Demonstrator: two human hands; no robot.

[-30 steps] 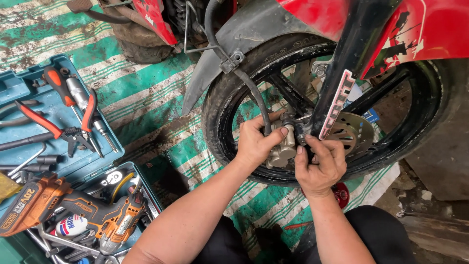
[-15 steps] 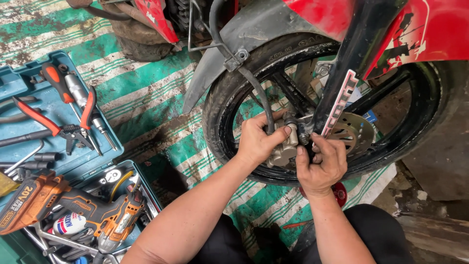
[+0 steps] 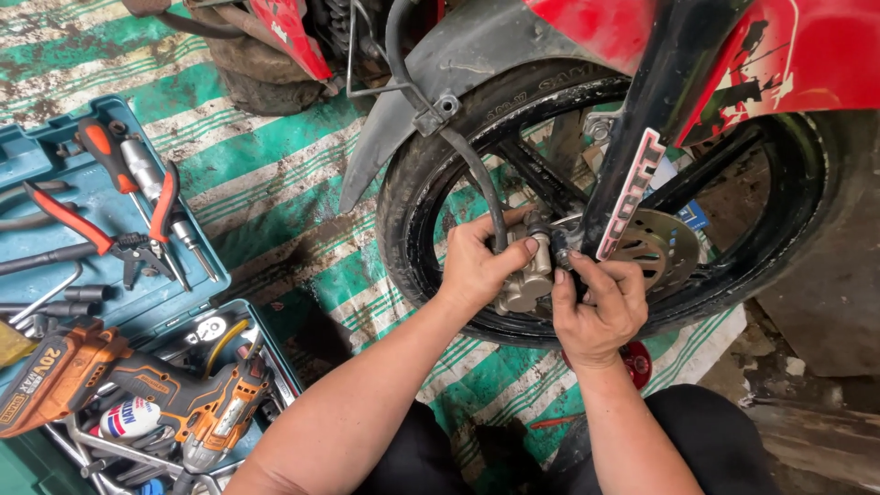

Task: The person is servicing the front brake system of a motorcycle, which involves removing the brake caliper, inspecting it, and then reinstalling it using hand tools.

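2 hands [image 3: 536, 289] on 1 brake caliper [image 3: 524, 280] (L gripping), 1 wheel [image 3: 605, 197].

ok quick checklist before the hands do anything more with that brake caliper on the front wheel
1. Left hand wrapped on the dull metal brake caliper: ok.
2. Right hand at the caliper's right side by the black fork leg: ok.
3. Black rubber brake hose running to the caliper unkinked: ok.
4. Caliper seated over the drilled silver brake disc: cannot tell, hands cover it.
5. Tool in either hand: cannot tell.
6. Orange-handled pliers within reach in the blue toolbox: ok.
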